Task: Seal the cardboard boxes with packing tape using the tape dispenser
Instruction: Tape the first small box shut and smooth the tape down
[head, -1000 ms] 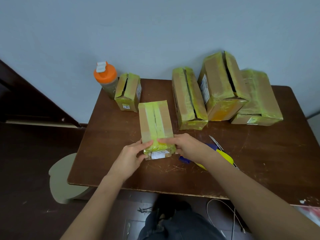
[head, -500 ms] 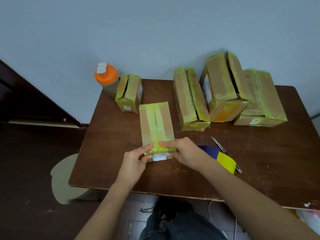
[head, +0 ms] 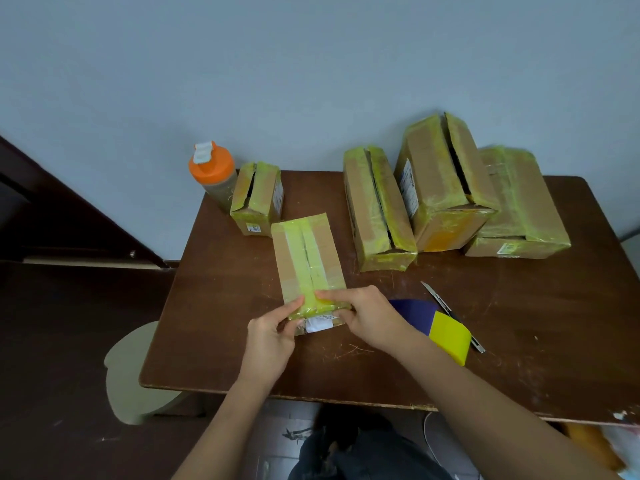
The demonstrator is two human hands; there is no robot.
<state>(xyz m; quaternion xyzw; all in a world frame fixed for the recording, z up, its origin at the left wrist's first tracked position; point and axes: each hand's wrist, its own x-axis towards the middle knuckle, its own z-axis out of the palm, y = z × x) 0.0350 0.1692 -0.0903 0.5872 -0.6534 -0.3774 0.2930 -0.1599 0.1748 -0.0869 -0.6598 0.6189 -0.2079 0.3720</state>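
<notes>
Boxes sit across a brown table (head: 519, 341), and the one in work, the near box (head: 308, 261), lies lengthwise at the table's middle, its near end at 6 o'clock under both hands, a yellow-green tape strip (head: 304, 258) running down its top seam. Going left to right: a stool (head: 128, 372) stands off the table at 8 o'clock; a bottle (head: 214, 174) with an orange cap stands at the far corner, 11 o'clock, touching or just beside a small box (head: 258, 199) whose top seam gapes. The left hand (head: 272, 337) cups the near box's left corner, fingers curled round the end, thumb pressed on the tape, likely to steady the box and rub the tape's end down over the edge. The right hand (head: 363, 315) grips the right corner likewise, forefinger laid along the tape fold, so the two hands brace against each other. Beyond, at 12 to 2 o'clock, stand a mid box (head: 377, 209), a tall box (head: 443, 181) and a flat box (head: 519, 209); two show open seams, so I judge sealing remains. At 4 o'clock the tape dispenser (head: 436, 327) lies just beside the right wrist, partly hiding a cutter (head: 436, 296). Nothing blocks the hands; reaching the dispenser means releasing the right corner.
</notes>
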